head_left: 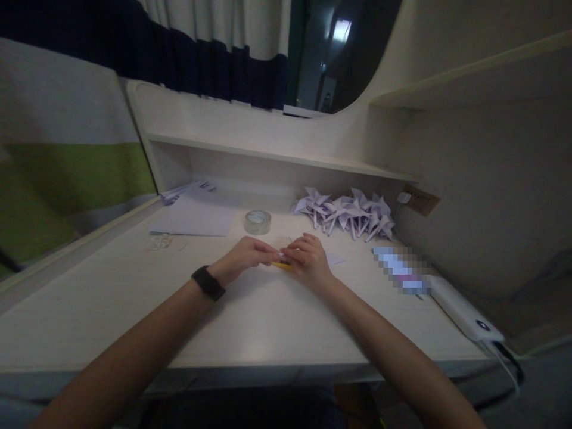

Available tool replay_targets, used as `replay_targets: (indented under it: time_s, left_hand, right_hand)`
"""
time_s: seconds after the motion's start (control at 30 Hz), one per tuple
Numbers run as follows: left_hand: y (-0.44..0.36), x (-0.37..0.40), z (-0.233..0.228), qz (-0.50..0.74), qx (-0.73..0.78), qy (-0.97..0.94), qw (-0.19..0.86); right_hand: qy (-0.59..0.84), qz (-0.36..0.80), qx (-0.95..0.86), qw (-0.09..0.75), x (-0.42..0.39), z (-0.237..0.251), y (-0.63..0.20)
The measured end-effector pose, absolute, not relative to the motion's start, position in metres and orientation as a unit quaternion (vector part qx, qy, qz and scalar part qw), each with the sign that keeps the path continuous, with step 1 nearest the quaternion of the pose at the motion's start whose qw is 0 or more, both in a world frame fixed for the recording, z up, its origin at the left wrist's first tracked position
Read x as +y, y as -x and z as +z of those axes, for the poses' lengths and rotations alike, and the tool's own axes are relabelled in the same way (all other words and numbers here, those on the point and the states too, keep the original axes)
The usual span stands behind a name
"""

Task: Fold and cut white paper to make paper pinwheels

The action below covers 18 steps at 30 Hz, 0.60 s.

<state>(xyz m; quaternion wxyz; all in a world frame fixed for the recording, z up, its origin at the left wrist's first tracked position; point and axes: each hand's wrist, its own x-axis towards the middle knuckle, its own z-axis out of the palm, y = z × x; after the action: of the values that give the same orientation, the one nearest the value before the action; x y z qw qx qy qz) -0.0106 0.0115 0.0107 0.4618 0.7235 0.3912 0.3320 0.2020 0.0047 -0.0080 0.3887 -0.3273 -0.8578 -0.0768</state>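
Note:
My left hand (245,259), with a black band on its wrist, is closed in a pinch over the middle of the desk. My right hand (309,261) meets it there, its thumb and fingertips pinched together and the other fingers curled. Between the fingertips shows a bit of white paper (281,254), mostly hidden by the fingers. Just under the hands lies a slim yellow object (282,266), whose kind I cannot make out. A flat piece of white paper (335,258) sticks out beyond my right hand.
Behind my hands stands a roll of clear tape (257,222). Several paper pinwheels (348,211) are heaped at the back right. White sheets (194,211) lie at the back left, near a small clear crumpled item (158,242). A phone (400,271) and a white power strip (465,307) line the right side.

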Motion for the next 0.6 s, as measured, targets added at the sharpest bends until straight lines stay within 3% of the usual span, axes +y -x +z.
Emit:
replay_targets:
  time_s: [0.4,0.6]
  left_hand:
    - [0.003,0.005,0.022,0.39,0.425,-0.712,0.399]
    - [0.004,0.005,0.023,0.377,0.427,-0.737,0.365]
  right_hand:
    - [0.353,-0.101,-0.858,0.359,0.004,-0.01,-0.201]
    - [0.374,-0.043,-0.851,0.366,0.003,-0.008,-0.199]
